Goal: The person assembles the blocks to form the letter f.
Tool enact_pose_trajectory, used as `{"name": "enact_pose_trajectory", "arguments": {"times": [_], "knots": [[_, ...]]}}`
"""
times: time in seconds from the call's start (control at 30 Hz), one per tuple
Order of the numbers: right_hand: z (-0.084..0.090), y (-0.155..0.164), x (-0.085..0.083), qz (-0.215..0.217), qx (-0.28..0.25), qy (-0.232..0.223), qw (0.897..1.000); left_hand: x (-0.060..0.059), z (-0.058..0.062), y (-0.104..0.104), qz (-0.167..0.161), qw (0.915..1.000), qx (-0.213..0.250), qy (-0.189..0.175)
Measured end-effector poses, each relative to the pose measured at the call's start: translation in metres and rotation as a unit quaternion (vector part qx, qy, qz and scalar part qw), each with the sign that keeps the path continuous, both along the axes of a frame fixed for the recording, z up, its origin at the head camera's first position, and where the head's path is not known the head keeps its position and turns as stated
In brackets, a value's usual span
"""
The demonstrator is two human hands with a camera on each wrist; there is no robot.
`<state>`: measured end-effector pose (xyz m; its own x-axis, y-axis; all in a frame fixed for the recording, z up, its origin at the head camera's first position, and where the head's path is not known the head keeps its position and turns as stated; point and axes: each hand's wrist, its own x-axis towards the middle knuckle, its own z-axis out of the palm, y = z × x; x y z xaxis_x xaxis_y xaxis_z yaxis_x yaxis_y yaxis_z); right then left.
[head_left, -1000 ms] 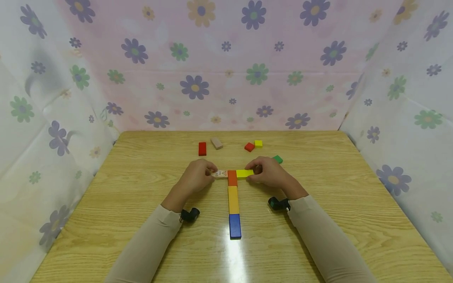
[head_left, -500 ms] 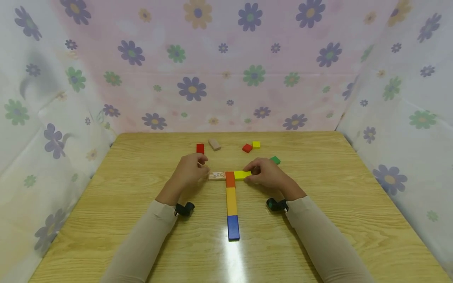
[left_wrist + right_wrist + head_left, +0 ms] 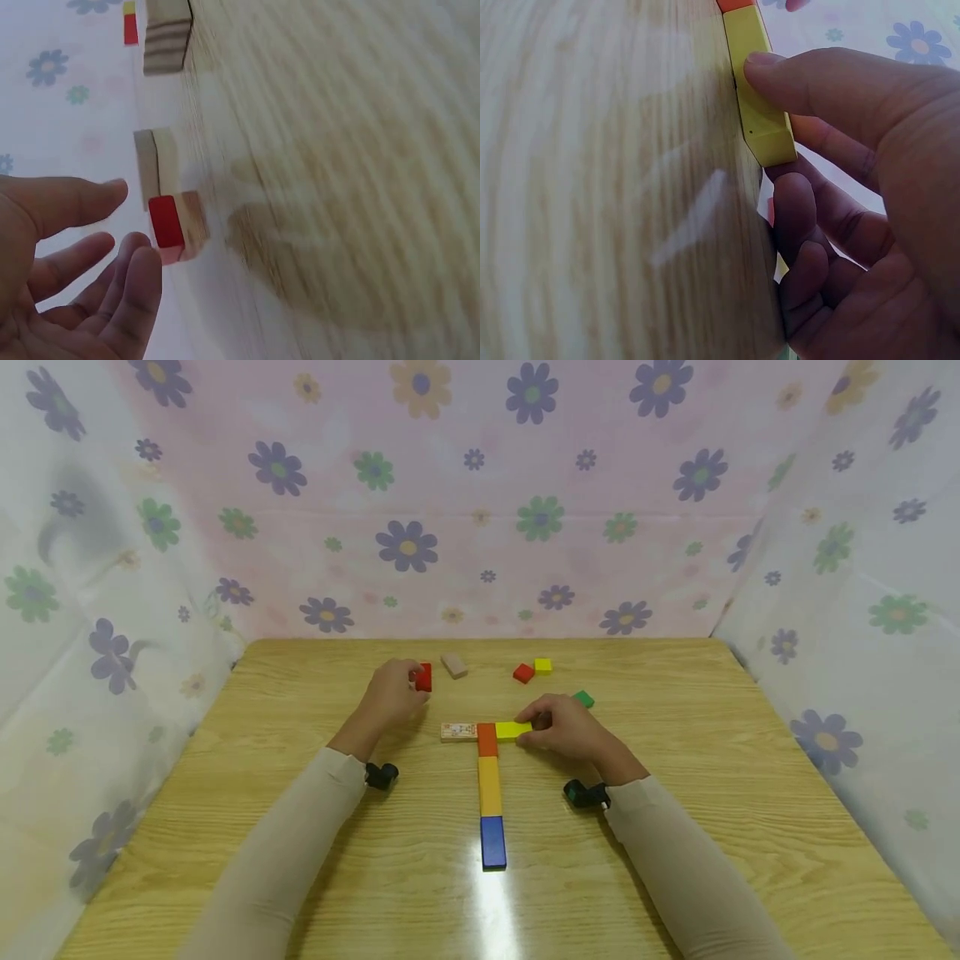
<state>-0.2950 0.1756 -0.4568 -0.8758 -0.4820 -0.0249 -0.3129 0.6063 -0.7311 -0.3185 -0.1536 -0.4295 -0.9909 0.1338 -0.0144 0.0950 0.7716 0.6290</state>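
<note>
Blocks lie end to end in a T on the table. Blue, orange-yellow and orange-red blocks form the stem. A printed wooden block makes the left arm and a yellow block the right. My right hand pinches the yellow block between thumb and fingers; the right wrist view shows the thumb against it. My left hand is beside a red block, partly covering it in the head view. In the left wrist view its fingers are spread, apart from that block.
A plain wooden block sits right of the red one. Farther right are a small red block, a small yellow block and a green block, partly behind my right hand. Flowered cloth borders the table.
My left hand has let go of the printed block and moved up and left to the red block. My right hand stays on the yellow block.
</note>
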Motion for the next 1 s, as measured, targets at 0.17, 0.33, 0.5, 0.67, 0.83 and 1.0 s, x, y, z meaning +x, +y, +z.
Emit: {"name": "enact_pose_trajectory", "arguments": {"times": [0.17, 0.33, 0.5, 0.67, 0.83, 1.0], "knots": [[0.001, 0.001, 0.001, -0.003, -0.001, 0.002, 1.0, -0.009, 0.0, -0.003, -0.023, 0.999, 0.026, -0.028], [0.001, 0.003, 0.0, -0.005, 0.001, 0.003, 1.0, -0.018, 0.002, -0.001, -0.036, 0.9989, -0.023, -0.018], [0.0, 0.003, -0.001, -0.002, 0.007, 0.005, 1.0, -0.025, 0.008, 0.001, -0.047, 0.9961, -0.071, -0.023], [0.0, 0.002, -0.001, 0.0, 0.001, 0.007, 1.0, -0.031, 0.011, -0.002, -0.07, 0.9918, -0.103, -0.028], [0.0, 0.0, -0.001, 0.002, -0.001, 0.006, 1.0, -0.034, 0.012, -0.007, -0.098, 0.989, -0.105, -0.037], [-0.002, 0.0, -0.001, 0.002, -0.003, 0.009, 1.0, -0.037, 0.011, -0.011, -0.109, 0.9868, -0.117, -0.027]]}}
